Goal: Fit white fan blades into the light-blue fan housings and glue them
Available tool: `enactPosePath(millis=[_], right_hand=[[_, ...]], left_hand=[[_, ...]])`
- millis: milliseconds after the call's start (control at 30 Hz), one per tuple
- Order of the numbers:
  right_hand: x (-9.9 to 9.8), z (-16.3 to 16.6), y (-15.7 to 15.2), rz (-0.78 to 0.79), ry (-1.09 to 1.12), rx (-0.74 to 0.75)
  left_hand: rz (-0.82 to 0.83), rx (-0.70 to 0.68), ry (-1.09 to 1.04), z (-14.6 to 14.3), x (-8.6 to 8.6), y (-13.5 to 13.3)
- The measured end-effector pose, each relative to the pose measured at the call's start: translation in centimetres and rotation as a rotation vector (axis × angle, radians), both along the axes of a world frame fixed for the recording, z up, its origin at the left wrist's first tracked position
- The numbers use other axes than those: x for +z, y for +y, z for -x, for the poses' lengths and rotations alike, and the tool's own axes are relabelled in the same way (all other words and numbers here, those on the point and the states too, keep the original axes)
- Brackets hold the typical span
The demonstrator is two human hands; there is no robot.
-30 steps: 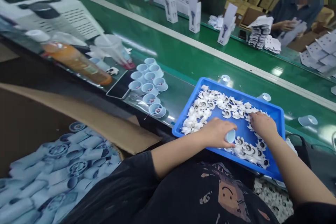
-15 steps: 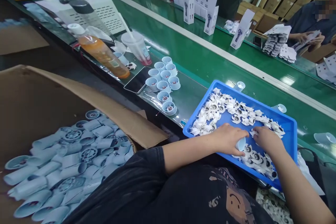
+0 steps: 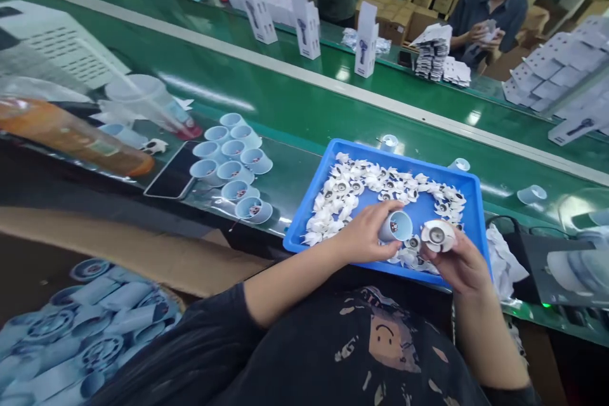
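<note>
My left hand [image 3: 368, 233] is closed around a light blue cup-shaped housing [image 3: 398, 226], its open end facing up towards me and small dark and reddish parts showing inside. Between the fingers of my right hand [image 3: 459, 257] is a white fan impeller [image 3: 438, 236], its round hub turned upward. Housing and impeller are close together but apart. Both hands are over a blue tray [image 3: 304, 206] that holds many more white impellers [image 3: 333, 203], heaped mostly along its sides.
Left of the tray, several blue housings [image 3: 233, 171] stand grouped beside a phone [image 3: 171, 171]. A drink bottle [image 3: 71, 133] and plastic cup [image 3: 147, 98] lie beyond. A cardboard box [image 3: 190, 254] holds more housings. Across the green conveyor [image 3: 304, 85], two people handle white cartons [image 3: 366, 44].
My right hand has lifted an impeller out of the tray and turned it hub-up. My left hand has tilted the housing's opening into view. The camera has swung to the right.
</note>
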State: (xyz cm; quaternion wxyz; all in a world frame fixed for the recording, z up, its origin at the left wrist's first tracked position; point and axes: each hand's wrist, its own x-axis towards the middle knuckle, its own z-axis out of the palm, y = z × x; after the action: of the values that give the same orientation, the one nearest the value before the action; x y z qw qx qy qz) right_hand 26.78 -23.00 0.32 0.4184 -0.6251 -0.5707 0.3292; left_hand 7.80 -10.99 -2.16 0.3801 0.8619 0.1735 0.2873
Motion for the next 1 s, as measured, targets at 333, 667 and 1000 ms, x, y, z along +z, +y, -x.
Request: enactPosePath(millis=[333,667,1000], right_hand=[[1.1,2.3,-1.5,-0.177,-0.219,-0.088],[2.3,0.3,-3.6,-0.201,-0.175,0.201],[0.5,-2.0,-9.8,-0.311,-0.093,0.031]], left_hand=[[-0.395,-0.126,-0.124,-0.4,0.7,-1.7],[-0.406,-0.066,-0.082,0.5,1.8,-1.2],[-0.065,0.997,0.574,4.0,5.3,19.8]])
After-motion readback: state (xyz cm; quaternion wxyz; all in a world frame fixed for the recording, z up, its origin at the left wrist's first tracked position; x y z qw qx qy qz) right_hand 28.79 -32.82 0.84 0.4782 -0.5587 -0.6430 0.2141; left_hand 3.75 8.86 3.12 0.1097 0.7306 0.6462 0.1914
